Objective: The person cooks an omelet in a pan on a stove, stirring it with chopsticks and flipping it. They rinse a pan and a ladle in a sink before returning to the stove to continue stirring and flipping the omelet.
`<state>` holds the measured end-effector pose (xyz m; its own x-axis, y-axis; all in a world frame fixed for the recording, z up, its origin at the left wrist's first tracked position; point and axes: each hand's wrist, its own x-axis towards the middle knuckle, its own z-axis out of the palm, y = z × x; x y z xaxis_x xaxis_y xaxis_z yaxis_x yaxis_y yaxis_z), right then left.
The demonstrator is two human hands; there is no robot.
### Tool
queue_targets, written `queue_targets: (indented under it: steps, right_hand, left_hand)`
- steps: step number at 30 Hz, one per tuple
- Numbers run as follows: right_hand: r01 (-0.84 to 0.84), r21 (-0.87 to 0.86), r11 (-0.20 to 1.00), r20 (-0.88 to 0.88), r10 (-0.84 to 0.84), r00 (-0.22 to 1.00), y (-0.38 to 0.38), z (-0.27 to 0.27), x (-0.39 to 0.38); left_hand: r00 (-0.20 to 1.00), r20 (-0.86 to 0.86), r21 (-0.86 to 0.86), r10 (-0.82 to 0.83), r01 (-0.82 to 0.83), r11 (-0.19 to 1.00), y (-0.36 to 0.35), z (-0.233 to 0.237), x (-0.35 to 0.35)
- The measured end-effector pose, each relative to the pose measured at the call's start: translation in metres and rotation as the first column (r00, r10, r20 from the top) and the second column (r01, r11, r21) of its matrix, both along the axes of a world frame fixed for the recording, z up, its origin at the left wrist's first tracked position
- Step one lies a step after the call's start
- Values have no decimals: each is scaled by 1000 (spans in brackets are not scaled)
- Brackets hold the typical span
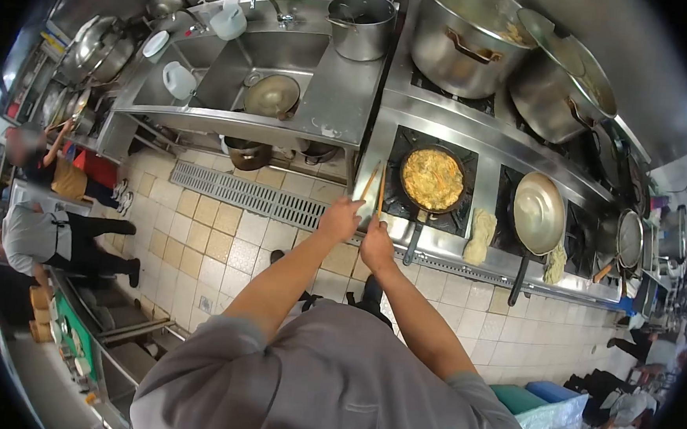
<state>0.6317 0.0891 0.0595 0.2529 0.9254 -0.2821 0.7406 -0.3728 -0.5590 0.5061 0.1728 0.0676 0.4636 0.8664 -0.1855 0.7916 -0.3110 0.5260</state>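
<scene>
1. Stove (380, 130): a long steel range runs across the upper right. Two large stockpots (456, 40) stand at its back.
2. Sink (290, 50): a steel double basin to the left of the range, with a bowl (272, 96) lying in it.
3. Floor grate (250, 195): set in the tiled floor below the sink.
4. Other people (43, 235): they stand well apart at the far left and play no part here.
5. Frying pan (432, 179): it sits on the front burner, filled with a yellow, egg-like mixture. Its handle (412, 242) points toward the person. A folded cloth (481, 235) lies just beside it on the front ledge.
6. Chopsticks (380, 189): two long wooden sticks held upright, above the front ledge and just left of the pan. Their tips are spread apart.
7. Right hand (377, 248): closed in a fist-like grip around the lower ends of the chopsticks.
8. Left hand (341, 218): just beside the right, fingers partly curled at the base of the left-leaning stick. Whether it grips that stick cannot be told.

Handling note: the chopsticks are judged light, stiff and thin, and likely slick where greasy. Grip near the thick end, away from the tips. The pan is judged heavy and hot, so take it only by the handle.
</scene>
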Motion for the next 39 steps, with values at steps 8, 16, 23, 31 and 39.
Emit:
queue_targets:
  steps: [8,16,23,31,39]
  right_hand:
    - [73,-35,997,356,-56,933,18,33,-42]
    - [206,331,921,-350,-83,933,157,61,-154]
    - [196,104,975,-725,-61,687,503,98,-199]
    - [406,-45,913,-818,-267,509,902,12,-163]
    - [406,202,892,-851,-45,523,908,-44,-180]
  left_hand:
    - [932,354,-162,77,-20,987,17,-22,-304]
    - [687,-52,-434,725,-669,603,24,-44,-654]
    - [297,-101,-480,950,-851,214,105,-102,-725]
    - [261,-247,-586,933,-808,71,187,-45,-690]
    - [515,328,-621,792,-514,592,478,69,-551]
